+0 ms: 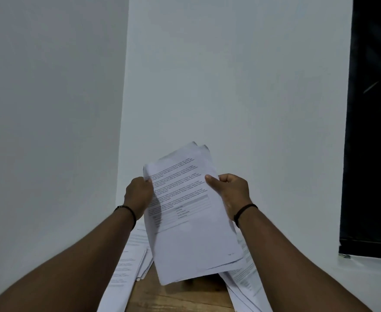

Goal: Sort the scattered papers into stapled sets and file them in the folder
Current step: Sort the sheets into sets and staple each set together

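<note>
White printed sheets (pixel 191 212) are held up in front of a pale wall (pixel 241 86), above a wooden desk (pixel 176 296). At least two sheets are seen, the top corners fanned apart, so the edges are not squared. The stack is clamped on both sides: left hand (pixel 139 194) is wrapped on the left edge, fingers hidden behind the paper; right hand (pixel 230 192) is pinched on the right edge, thumb on the printed face. Dark bands are worn on both wrists.

More papers (pixel 128 262) are spread on the desk at left, and another pile (pixel 243 280) at right, partly covered by the held stack. A dark panel (pixel 372 131) is seen at far right. No stapler or folder is in view.

Step is judged as gathering or checking one set; stapling and filing are not yet done.

Risks: 
- Sheets could be stapled skewed, since the top edges are misaligned. 
- A back sheet could slip out, as the lower half hangs unsupported. 
- Pages from different sets could be mixed, because the text is too blurred to be read and the piles below overlap. 
- Loose piles at the desk edges could be knocked by the forearms on the way down.
</note>
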